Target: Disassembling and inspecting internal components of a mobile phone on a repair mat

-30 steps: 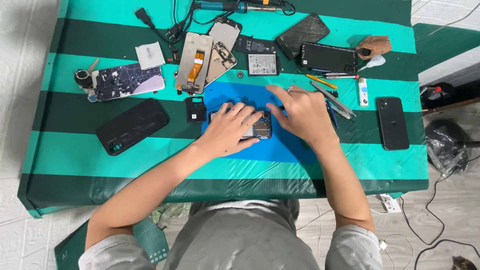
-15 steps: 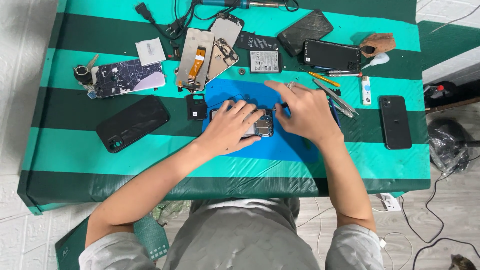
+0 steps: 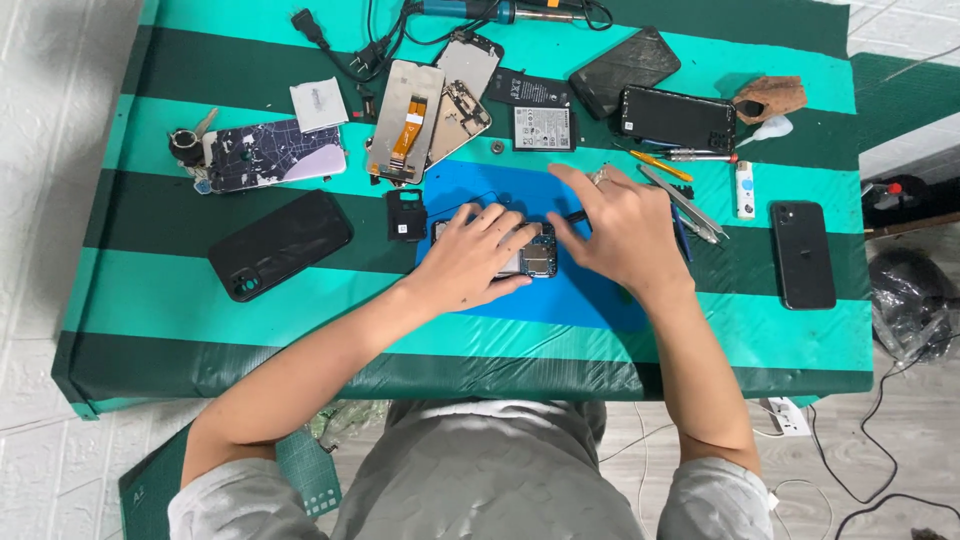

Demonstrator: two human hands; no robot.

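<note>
An opened smartphone with a bare dark circuit board (image 3: 535, 255) lies on the blue rectangular rubber work mat (image 3: 600, 300), in the middle of the bench with green and dark green striped cover (image 3: 150, 310). The left hand (image 3: 470, 255) rests flat on this phone, fingers spread over its left part and pressing it down. The right hand (image 3: 620, 225) is just right of the phone, fingers bent together and pinching a thin dark tool (image 3: 575, 215); its tip points to the phone's upper right corner. I cannot tell if the tip touches the board. Left of the mat there is a small black square part (image 3: 405, 215), and further left a black phone back cover (image 3: 280, 243). Right of the mat, well apart, lies a whole black smartphone (image 3: 803, 254). Above the mat lies a grey phone frame with an orange flat cable (image 3: 405, 120).
</note>
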